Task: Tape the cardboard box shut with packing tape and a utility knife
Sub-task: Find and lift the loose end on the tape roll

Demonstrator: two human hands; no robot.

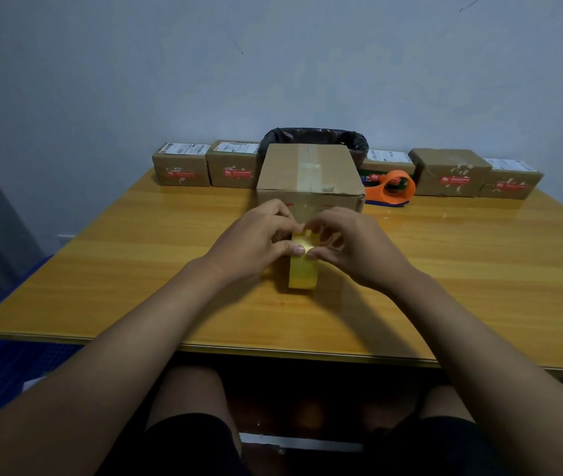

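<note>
A brown cardboard box point(309, 175) stands at the table's middle, its flaps down and a strip of clear tape running along its top seam. In front of it a yellowish roll of packing tape point(302, 269) stands on edge on the table. My left hand point(256, 242) grips the roll's top from the left, thumb on its rim. My right hand point(352, 245) pinches the roll's top from the right, fingertips meeting the left thumb. An orange tape dispenser point(391, 188) lies right of the box. No utility knife shows.
Several small taped parcels point(182, 168) point(451, 171) line the far edge of the wooden table point(135, 269). A bin with a black liner point(314, 135) stands behind the box. My knees are under the near table edge.
</note>
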